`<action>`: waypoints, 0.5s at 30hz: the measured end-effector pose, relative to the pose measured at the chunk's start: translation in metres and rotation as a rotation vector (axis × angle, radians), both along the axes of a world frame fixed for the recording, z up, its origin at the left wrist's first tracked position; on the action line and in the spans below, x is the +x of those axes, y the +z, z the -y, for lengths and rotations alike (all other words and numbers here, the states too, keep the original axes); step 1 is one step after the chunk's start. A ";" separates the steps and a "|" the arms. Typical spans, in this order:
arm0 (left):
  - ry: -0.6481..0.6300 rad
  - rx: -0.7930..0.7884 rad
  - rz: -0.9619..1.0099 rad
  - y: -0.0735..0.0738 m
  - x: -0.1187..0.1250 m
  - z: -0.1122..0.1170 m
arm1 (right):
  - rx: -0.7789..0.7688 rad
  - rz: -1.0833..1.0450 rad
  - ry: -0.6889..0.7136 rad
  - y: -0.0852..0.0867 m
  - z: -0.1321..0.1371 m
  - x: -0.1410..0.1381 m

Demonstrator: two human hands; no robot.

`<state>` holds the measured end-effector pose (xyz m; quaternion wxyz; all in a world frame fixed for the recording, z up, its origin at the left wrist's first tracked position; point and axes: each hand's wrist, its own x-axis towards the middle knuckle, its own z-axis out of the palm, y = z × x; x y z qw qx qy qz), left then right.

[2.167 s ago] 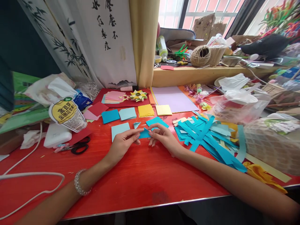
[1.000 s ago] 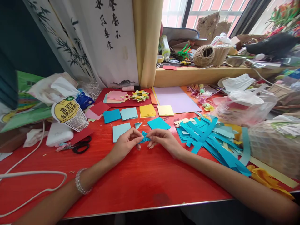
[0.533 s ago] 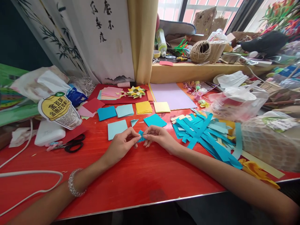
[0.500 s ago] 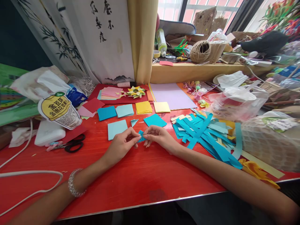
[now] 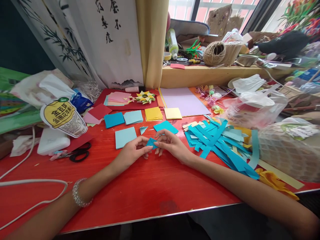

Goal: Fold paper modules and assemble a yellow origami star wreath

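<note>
Between my two hands is a small folded piece of blue paper (image 5: 151, 143) with crease lines on its face. My left hand (image 5: 137, 146) pinches its left edge, thumb below and fingers behind. The fingers of my right hand (image 5: 168, 144) close on its right edge. Just behind lie a pale blue paper square (image 5: 125, 137), a small folded pale blue triangle (image 5: 143, 130) and a bright blue paper square (image 5: 166, 127). Farther back is a row of blue (image 5: 114, 120), pale blue (image 5: 133, 117), yellow (image 5: 153, 114) and cream (image 5: 173, 113) paper stacks.
Blue paper strips (image 5: 217, 143) are heaped at the right, beside a netted bag (image 5: 287, 150). Black-handled scissors (image 5: 79, 155) and a white box (image 5: 53, 141) lie at the left. A folded paper ring (image 5: 145, 97) sits at the back. A white cable (image 5: 32, 181) crosses the left side.
The fingers have shifted apart slightly, so more of the folded blue paper shows between them. Both hands stay at about the same spot over the table.
</note>
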<state>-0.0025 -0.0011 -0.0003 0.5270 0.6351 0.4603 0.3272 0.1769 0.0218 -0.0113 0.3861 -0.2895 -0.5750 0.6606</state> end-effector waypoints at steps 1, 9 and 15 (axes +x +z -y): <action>-0.012 0.004 -0.013 0.000 -0.001 0.000 | -0.013 0.002 -0.013 0.000 0.000 0.000; -0.028 0.059 -0.133 0.001 -0.003 0.001 | -0.073 0.090 0.066 -0.003 0.000 0.000; -0.077 0.105 -0.177 0.003 -0.003 0.000 | -0.080 0.086 0.117 0.005 0.000 0.004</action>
